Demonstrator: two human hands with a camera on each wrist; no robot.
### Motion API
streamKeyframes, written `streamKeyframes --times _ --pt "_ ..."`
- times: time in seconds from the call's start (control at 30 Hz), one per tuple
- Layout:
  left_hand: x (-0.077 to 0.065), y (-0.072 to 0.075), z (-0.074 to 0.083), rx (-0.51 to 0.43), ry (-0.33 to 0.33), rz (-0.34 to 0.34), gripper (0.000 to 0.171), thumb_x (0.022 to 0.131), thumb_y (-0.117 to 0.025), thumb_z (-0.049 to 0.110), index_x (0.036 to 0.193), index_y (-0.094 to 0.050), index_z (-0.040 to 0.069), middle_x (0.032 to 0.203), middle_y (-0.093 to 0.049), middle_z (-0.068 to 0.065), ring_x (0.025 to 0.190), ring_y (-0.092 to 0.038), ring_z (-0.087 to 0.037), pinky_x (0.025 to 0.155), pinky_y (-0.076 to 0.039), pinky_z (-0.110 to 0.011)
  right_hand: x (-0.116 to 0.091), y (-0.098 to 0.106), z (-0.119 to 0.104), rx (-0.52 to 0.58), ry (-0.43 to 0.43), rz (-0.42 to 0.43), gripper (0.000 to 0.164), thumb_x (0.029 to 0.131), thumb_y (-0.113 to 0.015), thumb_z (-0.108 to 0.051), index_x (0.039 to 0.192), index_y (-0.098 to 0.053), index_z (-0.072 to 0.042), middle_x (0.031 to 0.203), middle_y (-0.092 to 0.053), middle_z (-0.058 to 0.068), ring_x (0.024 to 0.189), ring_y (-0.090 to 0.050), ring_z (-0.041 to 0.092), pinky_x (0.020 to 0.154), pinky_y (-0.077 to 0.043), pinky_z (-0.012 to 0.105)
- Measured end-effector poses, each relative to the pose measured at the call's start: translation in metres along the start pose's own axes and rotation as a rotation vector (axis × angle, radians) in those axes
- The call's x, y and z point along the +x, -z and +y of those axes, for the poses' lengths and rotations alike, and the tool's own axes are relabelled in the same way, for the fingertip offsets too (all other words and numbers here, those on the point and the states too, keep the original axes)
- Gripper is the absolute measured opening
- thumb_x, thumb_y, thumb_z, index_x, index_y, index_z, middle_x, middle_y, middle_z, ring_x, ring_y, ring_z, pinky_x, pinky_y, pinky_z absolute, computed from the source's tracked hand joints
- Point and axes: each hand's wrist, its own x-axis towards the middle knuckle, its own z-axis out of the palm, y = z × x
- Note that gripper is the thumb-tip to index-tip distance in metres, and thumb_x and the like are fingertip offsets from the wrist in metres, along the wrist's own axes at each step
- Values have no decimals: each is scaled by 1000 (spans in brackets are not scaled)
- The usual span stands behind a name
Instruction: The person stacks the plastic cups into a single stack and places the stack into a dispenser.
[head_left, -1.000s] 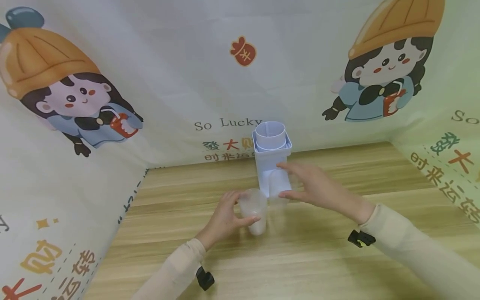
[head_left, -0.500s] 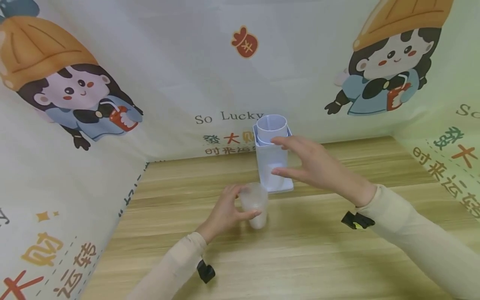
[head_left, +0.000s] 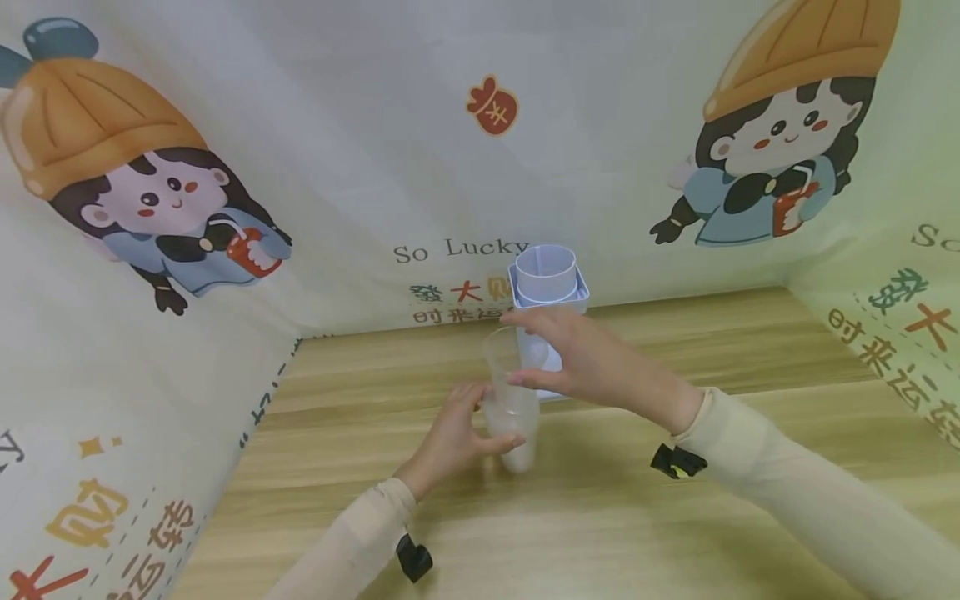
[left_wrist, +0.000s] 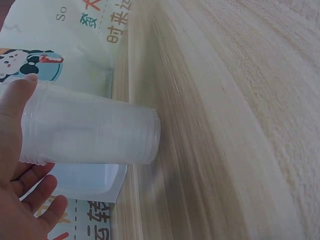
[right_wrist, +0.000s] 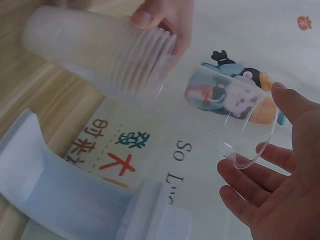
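In the head view my left hand (head_left: 450, 433) grips a stack of translucent plastic cups (head_left: 513, 442) upright on or just above the table; I cannot tell whether it touches. Thumb and fingers wrap near the stack's rims in the left wrist view. My right hand (head_left: 577, 358) holds a single clear plastic cup (head_left: 498, 348) by its rim, directly above the stack. The right wrist view shows this clear cup (right_wrist: 215, 107) lined up with the stack (right_wrist: 95, 50), its lower end inside the stack's mouth.
A pale lilac holder (head_left: 547, 279) with a round tube on top stands at the back of the wood-grain table (head_left: 637, 517), just behind my right hand. Printed cloth walls (head_left: 360, 125) enclose the table at back and sides.
My right hand has moved left from in front of the holder to over the stack, bringing the clear cup to the stack's mouth. My left hand keeps its grip in about the same place.
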Motion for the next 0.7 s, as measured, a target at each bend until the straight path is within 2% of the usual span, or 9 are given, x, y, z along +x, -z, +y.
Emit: streamKeyframes --times 0.37,0.57,0.7 --pt "-2 -2 -1 2 -12 11 59 72 -88 31 121 -62 13 121 -63 -6 115 -55 -23 97 -53 -44 -5 -20 5 -5 -23 -48 70 87 -73 -43 142 -50 -7 143 -57 11 131 -54 31 110 -45 48" --pt "-1 0 -1 -6 -20 3 60 73 -88 31 124 -60 15 125 -62 -5 119 -54 -23 99 -52 -46 -7 -31 7 -27 10 -50 68 86 -74 -43 139 -53 -7 137 -61 12 125 -59 30 105 -49 47" --pt "-2 -1 -3 -24 -13 -11 61 74 -87 31 126 -59 16 126 -61 -4 122 -53 -23 100 -52 -46 -10 -42 8 -47 -13 -72 68 85 -74 -46 140 -52 -12 135 -63 9 121 -62 28 100 -52 46"
